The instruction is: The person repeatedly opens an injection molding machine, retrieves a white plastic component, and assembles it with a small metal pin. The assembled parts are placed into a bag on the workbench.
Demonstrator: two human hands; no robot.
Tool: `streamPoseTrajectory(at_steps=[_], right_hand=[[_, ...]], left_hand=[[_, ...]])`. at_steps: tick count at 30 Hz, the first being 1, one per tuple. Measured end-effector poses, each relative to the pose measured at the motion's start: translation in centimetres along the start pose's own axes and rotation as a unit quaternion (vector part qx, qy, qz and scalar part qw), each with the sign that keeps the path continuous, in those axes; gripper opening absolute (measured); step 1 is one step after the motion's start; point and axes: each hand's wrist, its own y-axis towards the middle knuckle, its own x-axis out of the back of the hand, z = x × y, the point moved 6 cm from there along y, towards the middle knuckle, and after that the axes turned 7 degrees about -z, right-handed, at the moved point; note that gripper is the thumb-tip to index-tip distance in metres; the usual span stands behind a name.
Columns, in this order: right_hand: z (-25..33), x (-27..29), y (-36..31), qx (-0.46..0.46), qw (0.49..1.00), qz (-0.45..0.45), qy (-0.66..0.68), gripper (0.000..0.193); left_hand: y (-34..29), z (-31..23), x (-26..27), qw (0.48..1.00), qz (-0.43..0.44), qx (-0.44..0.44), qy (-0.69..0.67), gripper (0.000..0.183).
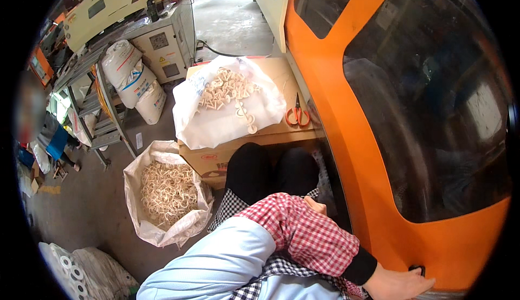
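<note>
Head view: seated worker beside orange machine.
Right hand (398,285): lower right of frame, fingers curled on the door (433,246) handle (417,270).
Left hand (316,206): centre, resting on the lap, grip unclear.

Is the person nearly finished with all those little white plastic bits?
Done: a sack on the floor is nearly full of pale scrap. In hand: the right hand grips the handle of the orange machine door; the left hand rests empty. Left: loose white parts lie on plastic over the cardboard box, beside orange scissors.
</note>
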Motion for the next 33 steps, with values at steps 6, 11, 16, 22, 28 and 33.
streamPoseTrajectory(at_steps=[6, 11, 16, 22, 28, 33], right_hand=[[-0.4, -0.2, -0.3, -0.004, 1.000, -0.014, -0.007, 0.013], [-0.9, 0.1, 0.8, -0.018, 0.999, -0.034, -0.014, 0.012], [0.5, 4.1, 6.1, -0.052, 0.962, -0.259, 0.075, 0.014], [0.6, 1.0, 17.1, -0.033, 0.960, -0.212, 0.179, 0.026], [-1.2, -5.0, 31.3, -0.023, 0.981, -0.170, 0.091, 0.037], [-5.1, -10.8, 36.8, -0.052, 0.990, -0.126, 0.039, 0.024]], left_hand=[[0.5, -1.8, -3.8, 0.994, -0.063, -0.083, 0.014, 0.046], [0.0, -1.7, -3.8, 0.995, -0.073, -0.072, 0.018, 0.045], [0.7, -2.6, -3.4, 0.997, -0.046, -0.058, -0.023, 0.044], [-3.1, -4.5, 8.2, 0.985, -0.157, -0.001, 0.066, 0.035], [-21.0, -4.5, 24.0, 0.859, -0.417, 0.242, 0.174, 0.016], [-33.5, -5.7, 23.4, 0.692, -0.566, 0.437, 0.104, 0.024]])
